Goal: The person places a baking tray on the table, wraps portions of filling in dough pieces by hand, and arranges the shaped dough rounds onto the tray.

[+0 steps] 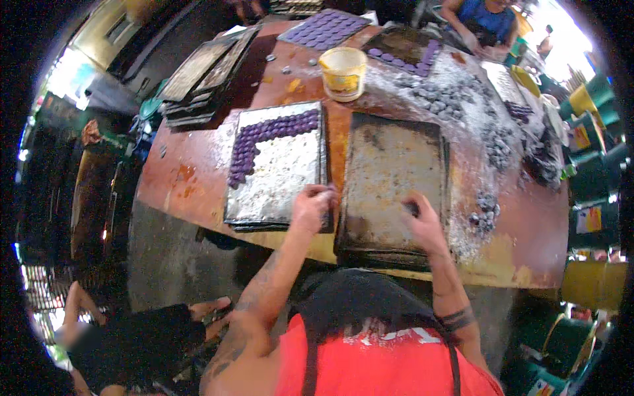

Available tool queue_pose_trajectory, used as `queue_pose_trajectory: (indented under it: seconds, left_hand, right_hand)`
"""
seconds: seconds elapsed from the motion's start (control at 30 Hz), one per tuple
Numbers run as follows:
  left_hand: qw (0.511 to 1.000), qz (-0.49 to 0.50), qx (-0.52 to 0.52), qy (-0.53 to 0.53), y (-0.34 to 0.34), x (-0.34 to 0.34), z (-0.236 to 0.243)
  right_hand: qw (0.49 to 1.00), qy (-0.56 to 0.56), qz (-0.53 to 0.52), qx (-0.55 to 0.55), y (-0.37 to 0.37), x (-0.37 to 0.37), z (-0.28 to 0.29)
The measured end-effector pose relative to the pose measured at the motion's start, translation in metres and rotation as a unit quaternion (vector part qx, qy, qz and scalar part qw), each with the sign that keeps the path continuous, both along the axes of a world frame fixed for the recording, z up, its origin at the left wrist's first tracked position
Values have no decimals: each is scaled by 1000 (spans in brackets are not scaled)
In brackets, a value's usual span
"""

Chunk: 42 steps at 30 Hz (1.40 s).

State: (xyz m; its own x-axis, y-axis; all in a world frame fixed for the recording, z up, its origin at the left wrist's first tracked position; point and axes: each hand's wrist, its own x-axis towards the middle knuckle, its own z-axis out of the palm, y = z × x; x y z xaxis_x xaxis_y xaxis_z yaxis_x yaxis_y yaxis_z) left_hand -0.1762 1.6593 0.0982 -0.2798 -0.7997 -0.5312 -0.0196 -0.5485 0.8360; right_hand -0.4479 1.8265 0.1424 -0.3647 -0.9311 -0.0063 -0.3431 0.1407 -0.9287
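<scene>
My left hand rests with curled fingers on the near right corner of a floured metal tray. That tray holds purple dough discs in rows along its far and left sides. My right hand lies on an empty, worn baking tray beside it and pinches a small dark piece of dough. Whether the left hand holds anything is hidden by its fingers.
A yellow tub stands past both trays. Loose floured purple discs are scattered over the table's right side. Stacked trays sit far left, more filled trays far back. A person in blue works opposite; another person crouches lower left.
</scene>
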Motion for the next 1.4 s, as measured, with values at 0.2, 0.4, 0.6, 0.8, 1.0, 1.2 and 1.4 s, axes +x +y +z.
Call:
queue_pose_trajectory:
  seconds: [0.2, 0.4, 0.6, 0.8, 1.0, 1.2, 1.4]
  left_hand:
    - [984, -119, -17, 130, 40, -69, 44]
    - [970, -148, -6, 194, 55, -86, 78]
    - [962, -144, 3, 230, 51, -106, 99]
    - [970, -132, -175, 105, 54, -119, 114]
    - [953, -110, 36, 281, 41, -120, 117]
    - [940, -207, -5, 272, 61, -126, 125]
    - [872, -253, 143, 393, 81, -155, 76]
  right_hand:
    - [981, 131, 112, -89, -39, 37, 68]
    - [960, 248, 41, -124, -23, 40, 75]
    - [994, -109, -10, -27, -24, 8, 62]
    - [961, -220, -107, -128, -30, 27, 89]
    - [938, 269, -48, -214, -25, 23, 102]
    - [956, 231, 45, -177, -16, 4, 116]
    - [961, 194, 45, -190, -5, -30, 88]
